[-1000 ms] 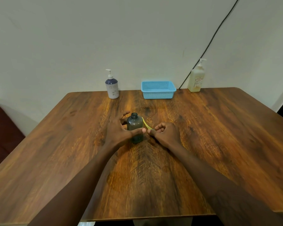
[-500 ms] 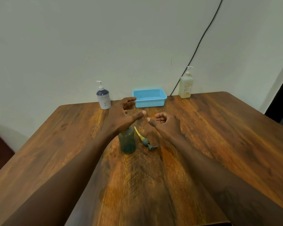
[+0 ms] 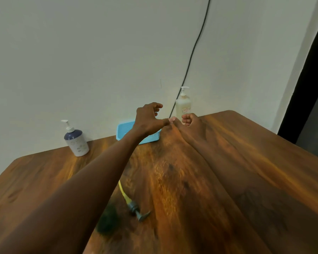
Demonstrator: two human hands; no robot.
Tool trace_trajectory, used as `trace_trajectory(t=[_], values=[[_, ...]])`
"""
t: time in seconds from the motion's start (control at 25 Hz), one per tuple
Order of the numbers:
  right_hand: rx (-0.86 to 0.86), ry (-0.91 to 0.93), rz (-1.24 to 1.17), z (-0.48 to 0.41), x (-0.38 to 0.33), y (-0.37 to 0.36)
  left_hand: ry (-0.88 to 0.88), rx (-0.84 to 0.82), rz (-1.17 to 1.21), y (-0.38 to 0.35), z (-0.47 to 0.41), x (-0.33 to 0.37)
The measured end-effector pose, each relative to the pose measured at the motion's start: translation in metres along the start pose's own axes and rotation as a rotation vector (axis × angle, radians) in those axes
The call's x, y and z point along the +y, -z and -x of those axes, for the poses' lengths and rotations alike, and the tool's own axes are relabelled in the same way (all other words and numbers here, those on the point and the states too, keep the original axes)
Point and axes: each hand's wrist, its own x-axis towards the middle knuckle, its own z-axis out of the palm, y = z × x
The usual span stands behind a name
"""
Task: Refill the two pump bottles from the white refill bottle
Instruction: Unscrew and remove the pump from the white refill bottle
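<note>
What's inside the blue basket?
Nothing shows in the basket's left part. The left hand and its wrist cover the rest, so I can't tell what is in there.

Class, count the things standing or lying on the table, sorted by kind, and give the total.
Bottles with pump fitted: 2 (navy-and-white bottle, cream bottle)
Dark bottle, blurred and partly hidden: 1
Loose pump with yellow tube: 1
Blue basket: 1
Total: 5
</note>
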Motion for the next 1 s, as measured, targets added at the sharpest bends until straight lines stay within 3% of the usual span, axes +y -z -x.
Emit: trace_trajectory(t=[0.28, 0.48, 0.68, 1.0], values=[[0.009, -0.052, 0.206, -0.123, 0.058, -0.001, 0.119, -0.082, 0.033, -0.097, -0.114, -0.014], [-0.164, -0.108, 0.256, -0.184, 0.084, -0.006, 0.207, -0.072, 0.126, -0.142, -0.168, -0.022], [-0.227, -0.081, 0.209, -0.206, 0.099, -0.021, 0.237, -0.129, 0.181, -0.162, -0.186, -0.029], [-0.116, -0.085, 0.15, -0.192, 0.102, -0.018, 0.249, -0.177, 0.166, -0.163, -0.171, -0.029]])
